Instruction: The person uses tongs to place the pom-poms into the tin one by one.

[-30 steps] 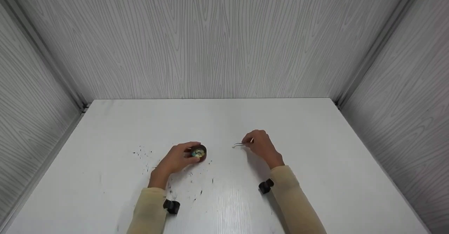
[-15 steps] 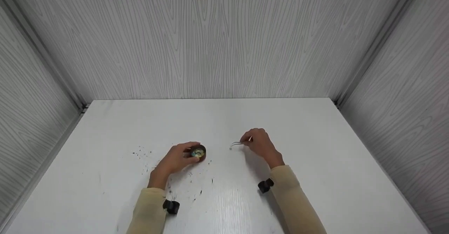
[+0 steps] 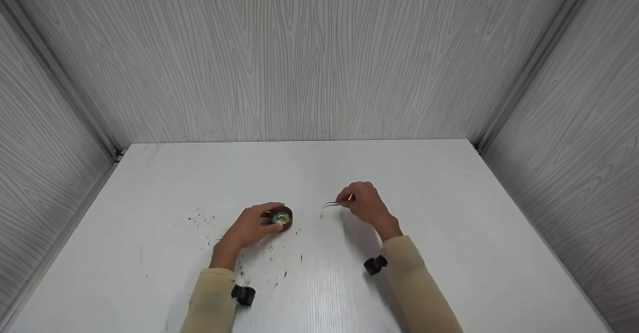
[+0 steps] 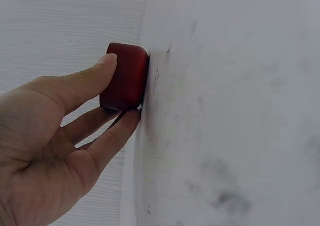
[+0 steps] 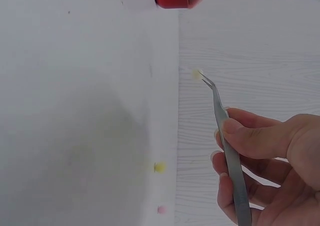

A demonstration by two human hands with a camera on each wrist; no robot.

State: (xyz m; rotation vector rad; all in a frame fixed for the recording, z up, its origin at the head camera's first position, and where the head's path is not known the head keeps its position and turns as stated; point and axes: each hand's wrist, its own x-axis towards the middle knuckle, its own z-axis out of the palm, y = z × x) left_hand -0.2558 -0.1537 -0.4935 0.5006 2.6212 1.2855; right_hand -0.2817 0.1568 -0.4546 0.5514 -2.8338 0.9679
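right hand [image 3: 367, 204]: pinches silver tweezers [image 5: 236, 176], tips slightly parted
pale bit [image 5: 196, 74]: just at the tips; cannot tell whether gripped
left hand [image 3: 252, 226]: grips a red container [image 4: 125, 78] of coloured pieces [image 3: 281, 218], seemingly resting on the tabletop [image 3: 424, 188]
step: probably carrying the pale bit by tweezers
next move: likely calls for a light, steady pinch and a motionless container
surface: white, dark specks [image 3: 198, 219] near the left hand
walls [image 3: 319, 73]: grey wood-grain panels on three sides
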